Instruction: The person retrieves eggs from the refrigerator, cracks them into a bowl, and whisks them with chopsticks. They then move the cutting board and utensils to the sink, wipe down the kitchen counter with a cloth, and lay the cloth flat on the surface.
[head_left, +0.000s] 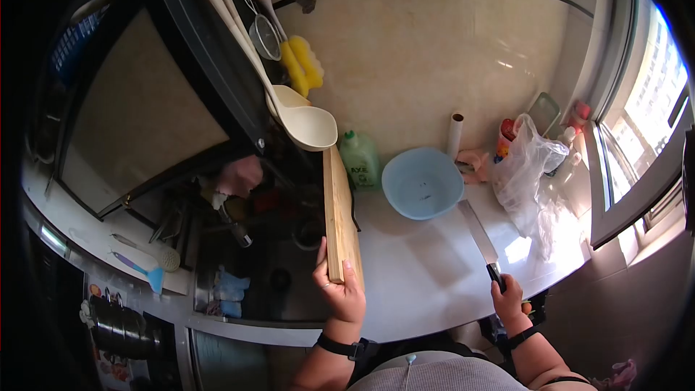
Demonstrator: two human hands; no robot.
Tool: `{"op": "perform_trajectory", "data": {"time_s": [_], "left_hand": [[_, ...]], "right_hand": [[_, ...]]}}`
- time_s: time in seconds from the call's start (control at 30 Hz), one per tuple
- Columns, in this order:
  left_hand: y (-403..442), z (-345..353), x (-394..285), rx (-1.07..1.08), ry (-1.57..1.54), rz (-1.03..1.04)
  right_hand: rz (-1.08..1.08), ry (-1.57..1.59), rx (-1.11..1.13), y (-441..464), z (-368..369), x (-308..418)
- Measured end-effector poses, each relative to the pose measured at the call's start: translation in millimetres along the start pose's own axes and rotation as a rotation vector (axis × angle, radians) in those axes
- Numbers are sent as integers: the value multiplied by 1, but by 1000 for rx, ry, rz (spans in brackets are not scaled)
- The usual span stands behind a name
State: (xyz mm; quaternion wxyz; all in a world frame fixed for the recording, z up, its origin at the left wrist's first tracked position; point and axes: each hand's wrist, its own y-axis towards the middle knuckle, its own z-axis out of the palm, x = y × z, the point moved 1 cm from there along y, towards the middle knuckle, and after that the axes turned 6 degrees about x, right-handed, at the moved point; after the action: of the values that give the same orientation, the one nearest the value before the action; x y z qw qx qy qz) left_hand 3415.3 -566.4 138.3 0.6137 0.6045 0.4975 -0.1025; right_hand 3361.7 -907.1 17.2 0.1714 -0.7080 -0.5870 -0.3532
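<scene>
My left hand (pixel 340 291) is closed on the near end of a thick wooden cutting board (pixel 338 210), which stands on its edge between the sink and the white counter. In my right hand (pixel 509 297) is the black handle of a kitchen knife (pixel 479 235); its blade points away from me, above the counter, with the tip near a light blue basin (pixel 423 185). A few small dark specks show inside the basin. A green AXE bottle (pixel 360 161) stands just beyond the board.
White ladles (pixel 310 127), a small strainer (pixel 265 38) and a yellow sponge brush (pixel 301 65) hang above the dark sink (pixel 279 286). Clear plastic bags (pixel 528 174) lie at the right, beside an open window (pixel 637 116). A roll (pixel 455 135) stands behind the basin.
</scene>
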Motion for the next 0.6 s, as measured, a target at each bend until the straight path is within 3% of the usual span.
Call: {"op": "perform_trajectory", "data": {"time_s": [0.4, 0.47, 0.6], "left_hand": [[29, 5, 52, -72, 29, 24], [36, 4, 60, -40, 44, -83], [27, -5, 49, -74, -41, -82]], "right_hand": [[-91, -75, 37, 58, 12, 30], [-117, -104, 58, 80, 21, 39], [-157, -152, 92, 112, 32, 51]]}}
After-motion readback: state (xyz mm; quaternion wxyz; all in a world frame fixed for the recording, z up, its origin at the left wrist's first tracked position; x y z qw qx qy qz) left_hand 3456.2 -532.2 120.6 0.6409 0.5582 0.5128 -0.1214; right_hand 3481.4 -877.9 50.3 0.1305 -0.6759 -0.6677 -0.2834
